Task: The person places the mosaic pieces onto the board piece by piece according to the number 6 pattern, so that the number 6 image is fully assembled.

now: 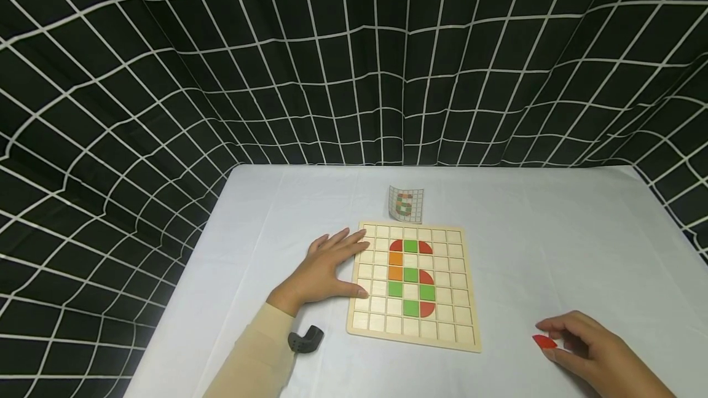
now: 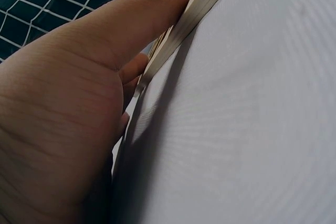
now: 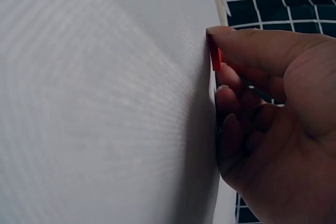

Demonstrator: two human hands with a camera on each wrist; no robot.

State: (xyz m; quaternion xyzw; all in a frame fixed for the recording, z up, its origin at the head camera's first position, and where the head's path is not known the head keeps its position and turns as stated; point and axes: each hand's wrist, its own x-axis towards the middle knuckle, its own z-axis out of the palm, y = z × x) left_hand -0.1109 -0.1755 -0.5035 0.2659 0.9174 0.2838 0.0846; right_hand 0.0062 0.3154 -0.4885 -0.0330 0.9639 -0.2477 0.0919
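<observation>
A square wooden grid board (image 1: 444, 313) lies on the table, with several red quarter-round, green square and orange square tiles set in its cells. My left hand (image 1: 321, 272) rests on the board's left side, fingers spread and the thumb on the rim. The left wrist view shows that thumb lying over the board's edge (image 2: 181, 27). To the right of the board, my right hand (image 1: 589, 346) pinches a red quarter-round tile (image 1: 544, 341) between thumb and fingers. Seen edge-on in the right wrist view, the red tile (image 3: 215, 54) stands close to the white tabletop.
Behind the board, a small curled pattern card (image 1: 406, 204) shows a coloured grid figure. A dark grey curved object (image 1: 306, 339) is beside the left forearm, at its right. White cloth covers the table (image 1: 514, 214), and black curtains (image 1: 365, 60) with white grid lines hang around it.
</observation>
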